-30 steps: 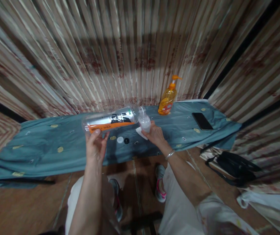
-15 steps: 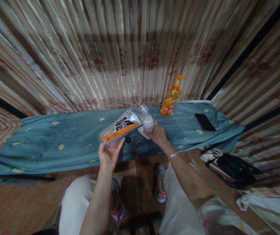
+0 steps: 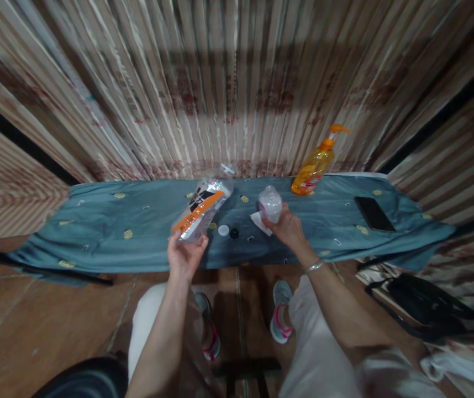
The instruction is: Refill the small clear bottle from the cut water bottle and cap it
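Observation:
My left hand (image 3: 185,255) grips the base of a large clear plastic bottle (image 3: 203,209) with an orange and black label, tilted with its open neck pointing up and away from me. My right hand (image 3: 289,228) holds a small clear bottle (image 3: 270,203) upright on the blue-green cloth (image 3: 137,232). The two bottles are apart. A white cap (image 3: 223,230) and a black cap (image 3: 234,233) lie on the cloth between my hands. A white tissue (image 3: 258,221) lies beside the small bottle.
An orange pump bottle (image 3: 315,166) stands at the back right of the cloth-covered bench. A black phone (image 3: 374,214) lies flat further right. A black bag (image 3: 427,309) sits on the floor at right. Striped curtain hangs behind.
The big bottle has swung from nearly level, neck at the small bottle, to tilted away from it. The small bottle came down onto the cloth. My view shifted left.

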Tool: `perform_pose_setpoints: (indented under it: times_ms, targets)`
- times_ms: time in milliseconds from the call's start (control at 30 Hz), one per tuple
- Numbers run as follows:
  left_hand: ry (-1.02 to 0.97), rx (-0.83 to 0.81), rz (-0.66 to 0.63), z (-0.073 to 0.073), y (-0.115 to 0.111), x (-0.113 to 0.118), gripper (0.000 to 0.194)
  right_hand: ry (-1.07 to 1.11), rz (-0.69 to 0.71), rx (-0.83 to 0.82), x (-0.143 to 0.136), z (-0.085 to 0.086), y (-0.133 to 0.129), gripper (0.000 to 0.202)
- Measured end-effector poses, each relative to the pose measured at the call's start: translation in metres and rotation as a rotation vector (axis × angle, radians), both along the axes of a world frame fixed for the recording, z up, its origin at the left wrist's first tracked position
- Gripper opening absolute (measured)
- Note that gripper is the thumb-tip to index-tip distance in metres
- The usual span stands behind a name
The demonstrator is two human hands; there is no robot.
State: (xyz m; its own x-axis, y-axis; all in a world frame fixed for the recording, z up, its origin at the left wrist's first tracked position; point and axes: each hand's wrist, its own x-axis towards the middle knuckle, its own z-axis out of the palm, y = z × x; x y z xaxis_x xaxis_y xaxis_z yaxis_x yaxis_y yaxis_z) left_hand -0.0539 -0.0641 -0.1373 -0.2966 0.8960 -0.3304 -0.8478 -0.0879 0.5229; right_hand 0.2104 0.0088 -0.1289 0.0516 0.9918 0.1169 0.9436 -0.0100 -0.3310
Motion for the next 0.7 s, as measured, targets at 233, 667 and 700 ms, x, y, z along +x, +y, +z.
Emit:
perform_pose_setpoints:
  times_ms: [233, 667, 700]
  targets:
    - [0.027, -0.054, 0.015, -0.007, 0.016, -0.013, 0.035, -0.017, -0.011, -0.001, 0.002, -0.004, 0.002, 0.053]
    - [0.434, -0.049, -0.006, -0.042, 0.068, -0.019, 0.053, 0.065, -0.046, 0.072, 0.007, -0.011, 0.008, 0.057]
    - [0.499, -0.061, 0.015, -0.048, 0.071, -0.02, 0.058, 0.084, -0.046, 0.086, 0.007, -0.011, 0.009, 0.056]
